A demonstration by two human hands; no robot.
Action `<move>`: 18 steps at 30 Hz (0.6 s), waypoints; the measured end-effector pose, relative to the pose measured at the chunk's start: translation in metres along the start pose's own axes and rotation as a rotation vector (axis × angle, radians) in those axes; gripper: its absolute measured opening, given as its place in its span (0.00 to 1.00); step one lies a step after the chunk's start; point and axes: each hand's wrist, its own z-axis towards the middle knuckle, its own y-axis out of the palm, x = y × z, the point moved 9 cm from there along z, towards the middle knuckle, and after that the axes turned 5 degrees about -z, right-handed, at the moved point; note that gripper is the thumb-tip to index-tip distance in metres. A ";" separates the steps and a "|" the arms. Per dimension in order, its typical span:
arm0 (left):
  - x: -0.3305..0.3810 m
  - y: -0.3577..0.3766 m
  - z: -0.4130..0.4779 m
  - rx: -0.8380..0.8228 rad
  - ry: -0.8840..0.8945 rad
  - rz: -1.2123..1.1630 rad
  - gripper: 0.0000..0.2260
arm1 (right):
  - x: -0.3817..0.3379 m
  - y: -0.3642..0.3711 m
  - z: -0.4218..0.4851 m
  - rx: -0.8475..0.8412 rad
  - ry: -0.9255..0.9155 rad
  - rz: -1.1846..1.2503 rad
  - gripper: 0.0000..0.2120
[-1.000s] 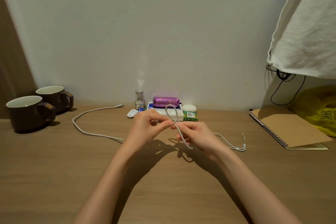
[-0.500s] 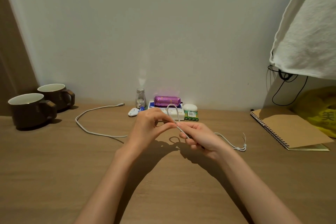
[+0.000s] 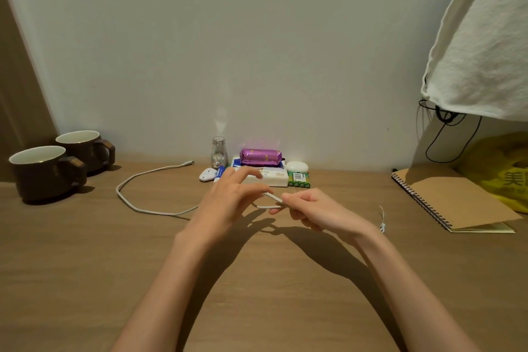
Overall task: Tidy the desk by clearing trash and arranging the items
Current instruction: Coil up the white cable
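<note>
A long white cable lies on the wooden desk, its plug end pointing toward the wall. Both hands meet above the desk's middle. My right hand pinches a folded stretch of the cable between thumb and fingers. My left hand pinches the fold's tip, other fingers spread. The cable's far end with a small tie shows just right of my right wrist.
Two brown mugs stand at the far left. By the wall sit a small glass bottle, a purple packet on a tissue pack, green batteries and a white case. A spiral notebook and yellow bag lie right.
The upright loop of cable has been flattened into a low fold between my hands. My hands have lowered slightly, and the left hand's fingers have spread.
</note>
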 end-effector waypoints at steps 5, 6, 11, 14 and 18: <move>-0.009 0.005 0.000 -0.069 -0.129 -0.252 0.14 | -0.010 -0.010 -0.003 0.093 -0.128 -0.121 0.13; -0.004 0.007 0.001 -0.094 -0.110 -0.258 0.16 | -0.008 -0.015 -0.003 0.126 -0.121 -0.111 0.13; 0.015 0.010 0.002 -0.023 0.011 -0.012 0.18 | -0.001 -0.020 -0.003 0.119 -0.083 -0.103 0.14; 0.019 0.007 0.004 0.008 0.069 0.062 0.12 | 0.001 -0.012 -0.003 0.040 -0.052 -0.113 0.13; 0.027 0.006 0.004 0.007 0.135 0.134 0.11 | 0.001 0.006 -0.003 -0.086 -0.019 -0.134 0.11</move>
